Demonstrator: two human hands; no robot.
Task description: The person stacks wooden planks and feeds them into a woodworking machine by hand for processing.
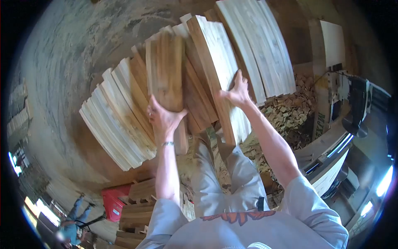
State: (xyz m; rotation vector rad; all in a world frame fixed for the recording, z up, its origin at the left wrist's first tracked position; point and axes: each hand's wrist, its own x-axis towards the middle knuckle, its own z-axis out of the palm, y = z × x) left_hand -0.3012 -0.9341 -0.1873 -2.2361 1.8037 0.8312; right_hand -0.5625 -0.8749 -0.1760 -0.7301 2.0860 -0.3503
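Note:
My left hand (166, 118) spans a brown wooden board (166, 62), its thumb at the right edge and its fingers at the left. This board is blurred. My right hand (238, 92) grips a paler, thick wooden board (213, 45) in the same way, thumb left and fingers right. Both boards slant away from me above other planks. Between them lie darker brown planks (199, 97). A row of pale planks (120, 112) stands to the left, and more long planks (259, 45) lie at the right.
Small wood offcuts (290, 108) are heaped to the right. A machine with a dark round part (355, 124) stands beyond them. Behind me at lower left are a red object (114, 203) and stacked boards (137, 216). Another person (74, 226) is farther back.

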